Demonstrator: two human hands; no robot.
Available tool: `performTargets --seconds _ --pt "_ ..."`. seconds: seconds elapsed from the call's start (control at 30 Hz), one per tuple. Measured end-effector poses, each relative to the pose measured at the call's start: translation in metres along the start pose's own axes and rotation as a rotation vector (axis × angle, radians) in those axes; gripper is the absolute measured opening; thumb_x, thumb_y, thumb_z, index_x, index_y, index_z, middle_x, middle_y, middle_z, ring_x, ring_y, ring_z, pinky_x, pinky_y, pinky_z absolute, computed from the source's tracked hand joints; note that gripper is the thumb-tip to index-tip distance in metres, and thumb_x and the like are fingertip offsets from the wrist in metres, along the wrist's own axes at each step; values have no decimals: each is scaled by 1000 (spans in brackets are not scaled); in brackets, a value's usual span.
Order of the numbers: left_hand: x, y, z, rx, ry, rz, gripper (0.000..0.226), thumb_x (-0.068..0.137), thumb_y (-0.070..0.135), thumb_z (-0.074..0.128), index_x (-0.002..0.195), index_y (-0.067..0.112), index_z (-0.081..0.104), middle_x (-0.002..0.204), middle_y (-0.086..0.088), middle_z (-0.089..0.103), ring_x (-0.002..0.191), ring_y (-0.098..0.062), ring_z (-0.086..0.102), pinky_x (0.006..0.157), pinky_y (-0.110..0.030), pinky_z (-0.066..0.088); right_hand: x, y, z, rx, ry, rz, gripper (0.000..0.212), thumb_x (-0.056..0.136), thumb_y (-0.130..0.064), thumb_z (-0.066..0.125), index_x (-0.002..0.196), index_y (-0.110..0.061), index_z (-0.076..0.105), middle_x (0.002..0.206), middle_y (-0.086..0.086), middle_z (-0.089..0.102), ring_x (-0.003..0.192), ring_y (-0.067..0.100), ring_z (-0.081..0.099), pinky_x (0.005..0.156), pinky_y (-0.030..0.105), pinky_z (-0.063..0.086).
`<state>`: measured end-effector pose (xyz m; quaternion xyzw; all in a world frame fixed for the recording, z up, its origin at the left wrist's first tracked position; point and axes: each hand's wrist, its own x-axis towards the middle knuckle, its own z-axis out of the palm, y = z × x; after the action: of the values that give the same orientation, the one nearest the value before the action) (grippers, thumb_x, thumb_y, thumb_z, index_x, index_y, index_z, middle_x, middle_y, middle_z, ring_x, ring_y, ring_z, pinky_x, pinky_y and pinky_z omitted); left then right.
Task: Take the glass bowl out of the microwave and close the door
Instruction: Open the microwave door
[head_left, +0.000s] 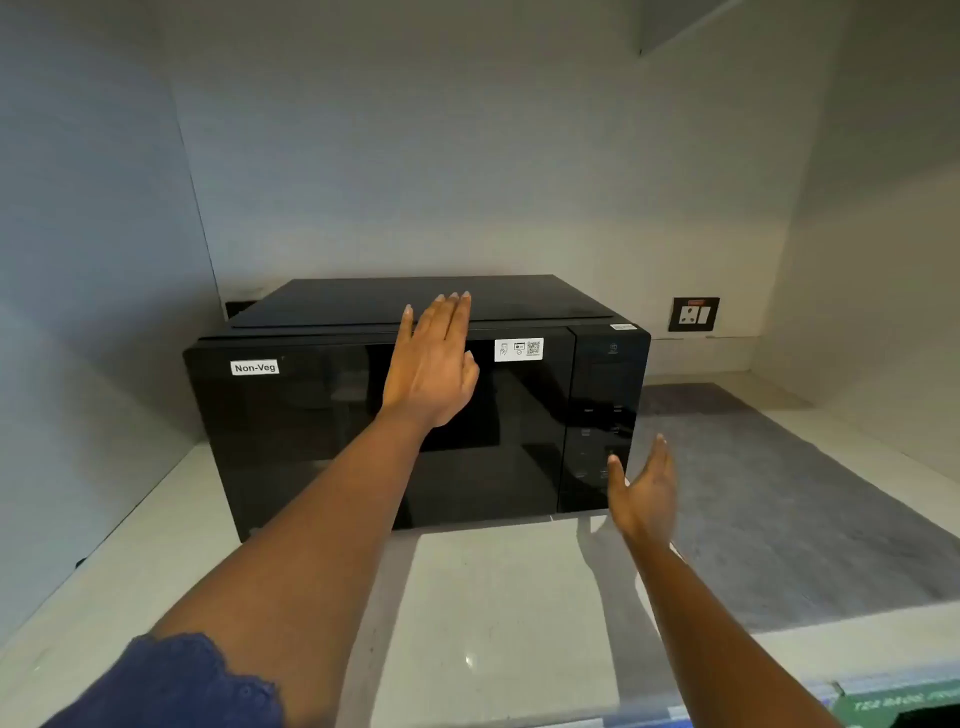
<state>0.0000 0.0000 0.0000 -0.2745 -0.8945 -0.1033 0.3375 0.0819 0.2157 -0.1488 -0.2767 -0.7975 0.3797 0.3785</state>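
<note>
On counter, black microwave (415, 415), door shut

The microwave (415, 410) is a shiny black box. It sits on the pale counter (493, 597), back near the wall. Its door (322, 431) is shut. A white "Non-Veg" label (254, 367) is stuck on the door's top left corner. The bowl cannot be seen.
</note>
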Motion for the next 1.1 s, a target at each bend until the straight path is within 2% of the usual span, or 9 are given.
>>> performTargets --seconds 0.13,0.27,0.4,0.63,0.77,1.1 --pt "8 3 7 0 -71 41 61 94 29 34 147 11 12 156 -8 21 145 -20 15 120 -45 9 -6 16 13 20 -143 163 76 84 -33 59 142 -11 16 152 16 23 139 38 23 109 51 28" --pt "12 2 18 -4 -77 52 61 94 30 34 147 11 12 157 -9 20 145 -20 14 120 -44 10 -7 28 26 3 -215 199 88 77 -29 68 143 -11 14 153 15 21 139 38 23 109 50 29" --pt "15 -1 27 18 -51 69 59 94 31 35 146 11 17 154 -9 27 144 -20 20 120 -42 11 -6 37 38 35 -254 222 92 73 -26 73 143 -13 15 152 14 23 138 37 25 109 49 29" --pt "11 -1 39 8 15 42 53 94 38 35 140 13 34 147 -5 41 137 -19 34 116 -38 18 -8 42 56 119 -185 251 90 71 -22 74 141 -13 18 150 14 30 136 38 30 109 47 29" --pt "11 -1 44 14 47 40 58 92 47 37 139 14 35 146 -5 43 136 -19 36 114 -38 21 -7 44 64 178 -121 276 84 72 -21 73 139 -12 24 147 15 35 134 38 34 108 46 31" --pt "13 1 50 81 84 20 75 81 62 46 137 13 37 142 -5 46 133 -20 38 111 -39 25 -11 53 75 208 -65 315 87 69 -30 75 138 -20 23 148 10 34 133 38 36 104 49 35"
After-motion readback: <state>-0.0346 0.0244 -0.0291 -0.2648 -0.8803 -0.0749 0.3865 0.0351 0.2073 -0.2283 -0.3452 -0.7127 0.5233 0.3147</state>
